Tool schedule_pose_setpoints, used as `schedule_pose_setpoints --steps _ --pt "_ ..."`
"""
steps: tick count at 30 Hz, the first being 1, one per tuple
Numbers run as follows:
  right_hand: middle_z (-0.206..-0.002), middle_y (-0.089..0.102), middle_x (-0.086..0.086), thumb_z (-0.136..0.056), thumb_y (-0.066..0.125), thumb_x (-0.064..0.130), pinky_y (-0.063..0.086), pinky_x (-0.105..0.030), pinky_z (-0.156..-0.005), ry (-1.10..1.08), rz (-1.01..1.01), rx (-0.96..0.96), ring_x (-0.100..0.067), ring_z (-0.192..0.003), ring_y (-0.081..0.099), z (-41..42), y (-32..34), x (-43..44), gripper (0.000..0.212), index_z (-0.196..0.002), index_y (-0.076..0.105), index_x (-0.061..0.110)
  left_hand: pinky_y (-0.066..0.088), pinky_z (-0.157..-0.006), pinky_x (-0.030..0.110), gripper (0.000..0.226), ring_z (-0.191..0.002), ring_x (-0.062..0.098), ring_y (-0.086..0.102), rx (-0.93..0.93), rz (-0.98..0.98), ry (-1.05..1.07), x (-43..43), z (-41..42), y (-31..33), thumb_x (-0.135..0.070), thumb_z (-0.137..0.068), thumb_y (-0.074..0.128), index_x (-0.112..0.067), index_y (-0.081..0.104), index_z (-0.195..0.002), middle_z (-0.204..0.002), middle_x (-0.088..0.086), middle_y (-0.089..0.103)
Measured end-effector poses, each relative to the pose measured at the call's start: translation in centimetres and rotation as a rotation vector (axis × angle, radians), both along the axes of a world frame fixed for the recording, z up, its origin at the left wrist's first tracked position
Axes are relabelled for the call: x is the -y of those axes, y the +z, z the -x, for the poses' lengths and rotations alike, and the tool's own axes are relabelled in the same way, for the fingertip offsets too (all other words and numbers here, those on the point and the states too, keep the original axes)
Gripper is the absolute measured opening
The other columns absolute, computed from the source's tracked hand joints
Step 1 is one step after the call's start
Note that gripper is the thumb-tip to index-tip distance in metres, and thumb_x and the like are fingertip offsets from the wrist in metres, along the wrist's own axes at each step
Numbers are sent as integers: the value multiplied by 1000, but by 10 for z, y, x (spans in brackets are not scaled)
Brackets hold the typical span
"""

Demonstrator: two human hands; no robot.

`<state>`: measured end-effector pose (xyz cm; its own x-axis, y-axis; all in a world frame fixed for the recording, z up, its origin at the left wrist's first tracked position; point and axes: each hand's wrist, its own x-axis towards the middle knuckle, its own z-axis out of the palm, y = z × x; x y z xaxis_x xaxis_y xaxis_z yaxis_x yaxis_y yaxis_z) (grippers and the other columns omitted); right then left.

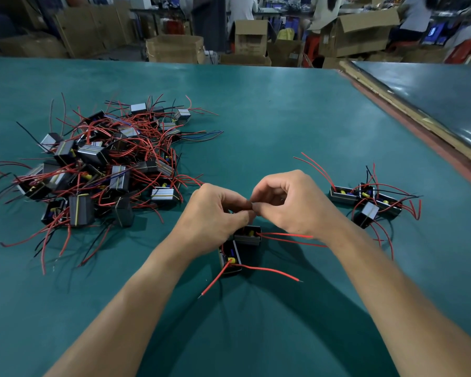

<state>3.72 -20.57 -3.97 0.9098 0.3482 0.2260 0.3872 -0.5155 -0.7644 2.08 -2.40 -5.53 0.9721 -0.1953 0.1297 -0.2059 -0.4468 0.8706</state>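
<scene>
- Green worktop [256, 118]; cardboard boxes [174, 49] and seated people [321, 12] blurred beyond far edge.
- Tangled pile of wired modules [98, 164] toward left edge, smaller cluster [367, 200] toward right edge.
- Left grip [215, 213] and right grip [288, 205] narrow, fingertips meeting, pinching small piece [252, 205], mostly hidden.
- Two black modules [248, 236] just beneath, middle of worktop nearer front edge.

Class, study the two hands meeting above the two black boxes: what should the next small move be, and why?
Probably finish the fingertip work before touching another box: left hand and right hand both pinch a small item, too tiny to identify, just above the upper black box, so neither hand is free.
</scene>
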Motion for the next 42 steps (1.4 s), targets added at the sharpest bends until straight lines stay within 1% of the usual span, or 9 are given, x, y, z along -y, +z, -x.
schedule_pose_setpoints --steps 6,11,15,18,26,31,35,39,42 --pt "-67 73 6 -80 70 6 51 -26 -61 38 -13 -35 -13 -60 64 -1 2 2 18 -74 75 22 40 -52 27 14 -50 7 47 -51 36 25 1 -1 2 -16 -82 74 -21 77 -70 -60 -4 70" --pt "-70 74 5 -75 72 3 57 -29 -65 53 -23 -30 -13 -65 70 0 3 3 17 -79 79 19 37 -56 29 17 -54 15 43 -113 114 -8 -1 -1 4 -8 -86 71 -16 77 -71 -67 15 69" --pt "-70 74 6 -74 71 2 58 -29 -66 53 -5 -26 -13 -65 70 2 4 2 20 -80 79 20 36 -51 23 17 -50 9 40 -117 122 1 -1 -1 4 -7 -84 73 -19 77 -72 -56 -5 65" --pt "-69 73 8 -74 72 2 54 -23 -63 65 10 -24 -9 -62 67 1 5 3 22 -80 78 22 32 -54 27 16 -53 14 36 -124 132 12 0 -1 3 -7 -81 76 -21 78 -73 -54 -7 59" --pt "-65 72 8 -77 71 7 45 -19 -56 30 9 -32 -4 -56 61 2 7 3 16 -74 76 22 29 -45 20 15 -44 8 31 71 18 26 2 2 3 -14 -80 78 -28 78 -75 -46 -10 49" --pt "-62 72 -5 -78 69 -5 51 -26 -51 -50 -129 -260 -13 -47 57 2 11 3 18 -70 68 12 25 -43 13 8 -37 6 31 273 -60 72 5 6 1 -17 -80 78 -24 79 -77 -38 -13 45" --pt "-64 72 -9 -82 70 -5 52 -23 -49 -73 -258 -487 -9 -45 56 1 13 6 17 -73 66 8 22 -43 19 7 -42 9 25 244 -8 65 6 3 -3 -21 -81 78 -28 80 -80 -39 -10 38" --pt "-63 73 -6 -83 70 -6 54 -24 -52 -43 -214 -373 -10 -48 60 2 13 7 12 -78 68 5 28 -43 15 8 -40 1 32 159 53 73 5 0 -4 -18 -83 76 -25 80 -81 -41 -17 49" --pt "-68 74 -2 -78 78 3 54 -30 -61 -32 -47 -171 -16 -56 65 2 11 5 15 -76 73 17 35 -47 10 10 -42 -6 44 62 108 61 4 -1 0 -12 -84 73 -17 79 -79 -57 -13 67"
